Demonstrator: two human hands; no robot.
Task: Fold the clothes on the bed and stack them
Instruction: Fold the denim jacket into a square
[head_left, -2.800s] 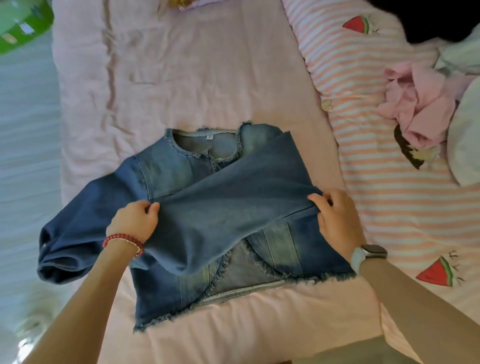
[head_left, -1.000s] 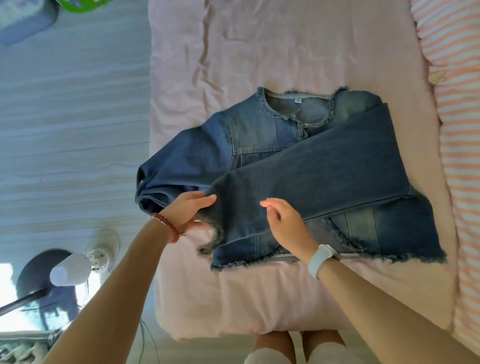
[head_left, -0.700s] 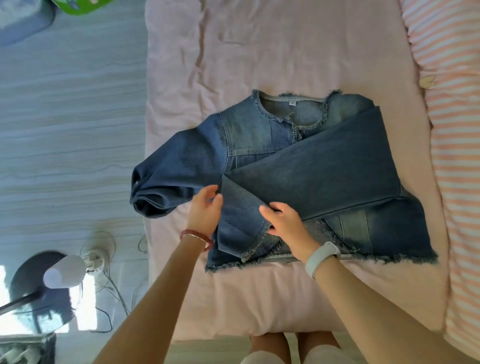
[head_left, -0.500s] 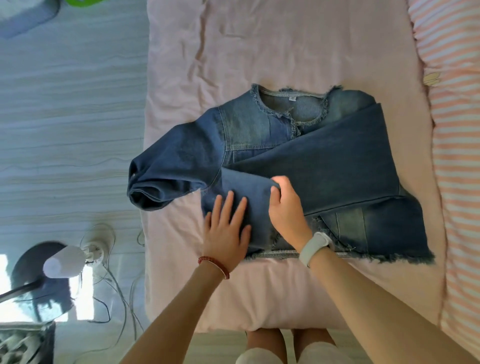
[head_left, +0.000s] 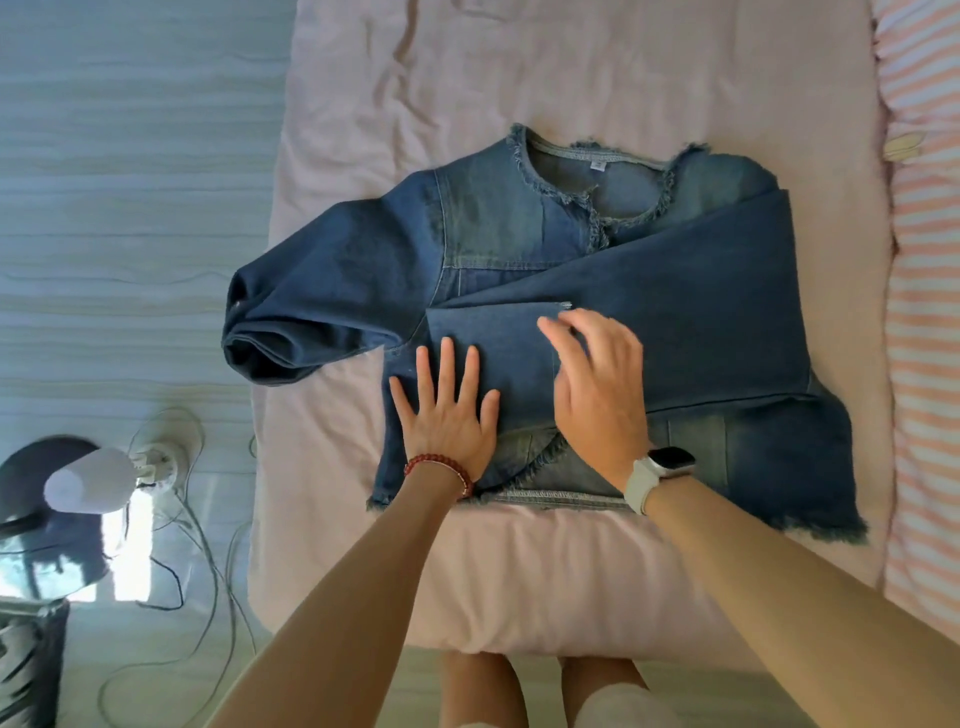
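1. Denim is what I have under both palms: a blue denim jacket (head_left: 597, 312) lies front-up on the pink sheet (head_left: 519, 582) of the bed, its frayed collar on the far side of my fingertips and its frayed hem on the wrist side.
2. My left hand (head_left: 447, 415) lies flat on the folded-back end of the sleeve, fingers straight and spread apart, pressing the cloth down rather than gripping it.
3. My right hand (head_left: 597, 395) rests just beside it on the same sleeve, fingers loosely extended and close together, tips touching the denim at the folded cuff edge; nothing is pinched.
4. That sleeve runs diagonally across the jacket's chest, from beyond my right knuckles down to under both hands, where its end is doubled back on itself.
5. The other sleeve (head_left: 311, 322) sticks out past my left little finger, its cuff hanging over the bed's edge above the pale striped floor (head_left: 130, 208).
6. A red bead bracelet (head_left: 441, 467) sits on my left wrist, a white watch (head_left: 660, 473) on my right.
7. Further out beyond my left hand, on the floor, stand a white lamp (head_left: 88, 480) and some loose cables (head_left: 208, 571).
8. Beyond my right hand, at the far edge, lies a pink-and-white striped cover (head_left: 924, 312).
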